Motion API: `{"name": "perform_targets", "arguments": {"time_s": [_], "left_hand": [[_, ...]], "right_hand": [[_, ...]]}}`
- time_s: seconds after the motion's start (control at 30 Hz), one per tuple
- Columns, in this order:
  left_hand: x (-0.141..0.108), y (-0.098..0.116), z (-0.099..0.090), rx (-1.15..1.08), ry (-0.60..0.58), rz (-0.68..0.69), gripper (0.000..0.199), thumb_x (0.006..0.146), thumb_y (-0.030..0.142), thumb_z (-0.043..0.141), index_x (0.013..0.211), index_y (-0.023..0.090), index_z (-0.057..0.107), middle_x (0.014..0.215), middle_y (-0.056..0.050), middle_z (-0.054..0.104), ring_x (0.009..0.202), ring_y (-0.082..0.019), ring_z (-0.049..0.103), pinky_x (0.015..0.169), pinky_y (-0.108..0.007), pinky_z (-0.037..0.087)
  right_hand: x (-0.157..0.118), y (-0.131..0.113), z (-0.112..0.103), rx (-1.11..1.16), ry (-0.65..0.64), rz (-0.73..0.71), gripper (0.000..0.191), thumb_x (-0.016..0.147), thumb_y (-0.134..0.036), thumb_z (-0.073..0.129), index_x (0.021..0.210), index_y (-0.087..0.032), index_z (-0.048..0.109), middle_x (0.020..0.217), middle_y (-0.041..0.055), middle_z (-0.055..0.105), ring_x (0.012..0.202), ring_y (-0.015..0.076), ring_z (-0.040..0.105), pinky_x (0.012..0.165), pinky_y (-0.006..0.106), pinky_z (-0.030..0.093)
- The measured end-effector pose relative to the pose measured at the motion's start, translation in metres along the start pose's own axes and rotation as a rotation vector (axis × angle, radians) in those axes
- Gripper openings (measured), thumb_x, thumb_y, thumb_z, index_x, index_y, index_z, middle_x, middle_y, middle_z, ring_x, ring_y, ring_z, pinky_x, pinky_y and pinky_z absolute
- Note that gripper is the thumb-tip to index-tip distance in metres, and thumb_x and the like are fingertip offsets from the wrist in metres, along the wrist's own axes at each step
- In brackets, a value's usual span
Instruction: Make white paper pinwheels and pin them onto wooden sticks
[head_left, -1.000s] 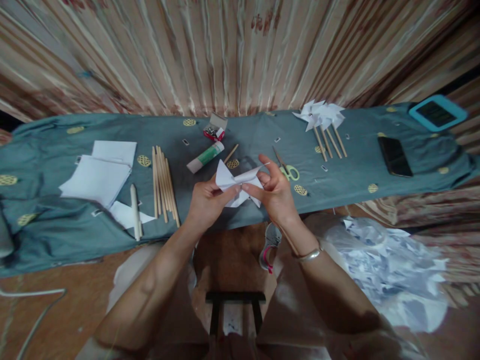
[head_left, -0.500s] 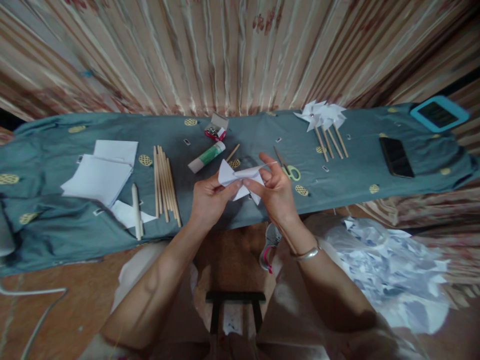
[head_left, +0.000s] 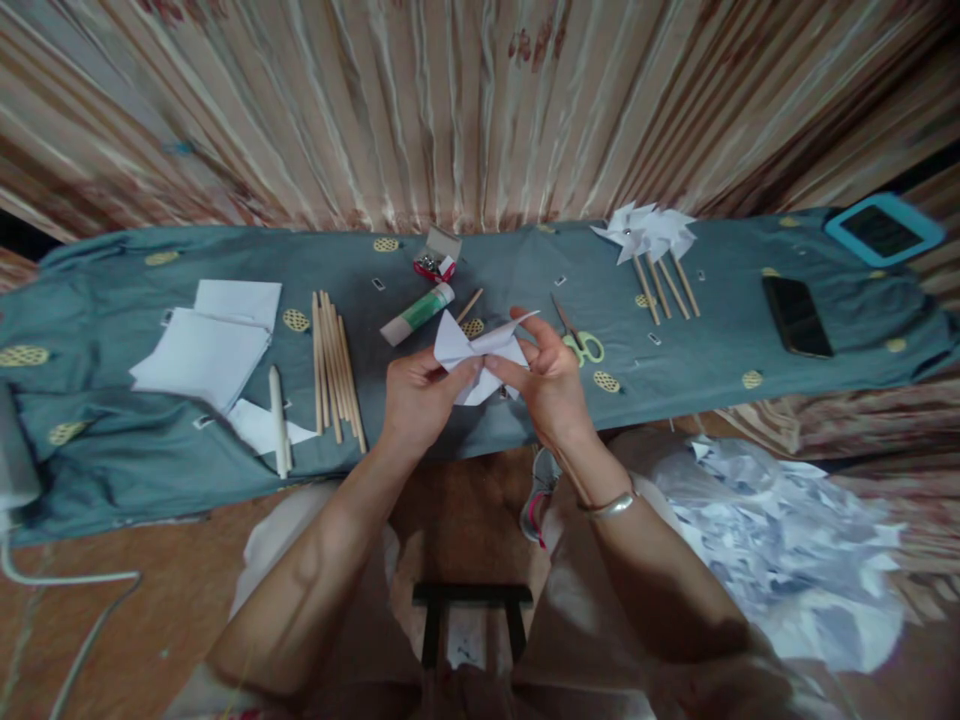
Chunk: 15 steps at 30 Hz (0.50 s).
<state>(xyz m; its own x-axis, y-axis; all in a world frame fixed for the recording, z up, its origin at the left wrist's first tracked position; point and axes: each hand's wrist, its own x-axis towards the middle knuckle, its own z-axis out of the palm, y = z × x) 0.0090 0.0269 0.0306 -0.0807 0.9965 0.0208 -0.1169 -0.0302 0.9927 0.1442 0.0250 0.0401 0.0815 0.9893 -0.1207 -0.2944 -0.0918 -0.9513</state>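
Note:
Between my two hands, above the near edge of the cloth-covered table, is a white paper pinwheel point(head_left: 480, 345) with its flaps partly folded in. My left hand point(head_left: 421, 398) grips its left side, thumb pressed near the centre. From the right, my right hand point(head_left: 551, 385) pinches it with the thumb near the middle and fingers behind the upper flap. Both thumb tips almost meet. Just beyond the paper lie a glue stick point(head_left: 417, 314) and a short piece of wooden stick point(head_left: 468, 304). Scissors with green handles point(head_left: 584, 346) rest beside my right fingers.
Left are a paper stack point(head_left: 202, 355), a white pen-like tool point(head_left: 279, 420) and wooden sticks point(head_left: 337, 370). A small open box of pins point(head_left: 437, 256) sits behind. Finished pinwheels point(head_left: 649, 235), a phone point(head_left: 796, 316) and a blue-framed tablet point(head_left: 883, 230) lie right. A bag of paper pieces point(head_left: 787, 550) stands below.
The pinwheel's upper right flap has lifted and now points up and right past my right fingers. My hands have stayed nearly in place. The whole view has shifted slightly.

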Motion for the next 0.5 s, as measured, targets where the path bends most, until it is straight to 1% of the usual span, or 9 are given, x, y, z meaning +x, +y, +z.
{"name": "perform_targets", "arguments": {"time_s": [0.17,0.33,0.5], "left_hand": [[0.0,0.002,-0.001,0.019,0.002,-0.015,0.023,0.062,0.034,0.082,0.078,0.017,0.08,0.075,-0.003,0.078,0.063,-0.016,0.066,0.062,-0.028,0.053],[0.0,-0.001,-0.007,0.032,0.004,-0.01,0.022,0.062,0.033,0.082,0.077,0.018,0.08,0.077,-0.003,0.078,0.065,-0.017,0.068,0.066,-0.029,0.055],[-0.003,-0.003,-0.015,0.023,-0.03,-0.018,0.032,0.062,0.039,0.085,0.084,0.017,0.08,0.083,-0.004,0.079,0.072,-0.02,0.07,0.073,-0.032,0.057]], "right_hand": [[0.001,0.002,-0.002,-0.012,-0.016,0.005,0.072,0.055,-0.041,0.091,0.115,-0.028,0.053,0.085,-0.0026,0.075,0.08,0.0218,0.073,0.08,0.04,0.062],[0.002,0.005,0.0,-0.01,-0.028,0.043,0.072,0.054,-0.038,0.092,0.115,-0.026,0.055,0.083,-0.0016,0.075,0.083,0.0248,0.074,0.084,0.044,0.062],[0.004,0.009,0.004,0.012,-0.055,0.043,0.067,0.052,-0.041,0.092,0.108,-0.027,0.059,0.083,-0.0012,0.075,0.08,0.0237,0.073,0.082,0.042,0.062]]}}
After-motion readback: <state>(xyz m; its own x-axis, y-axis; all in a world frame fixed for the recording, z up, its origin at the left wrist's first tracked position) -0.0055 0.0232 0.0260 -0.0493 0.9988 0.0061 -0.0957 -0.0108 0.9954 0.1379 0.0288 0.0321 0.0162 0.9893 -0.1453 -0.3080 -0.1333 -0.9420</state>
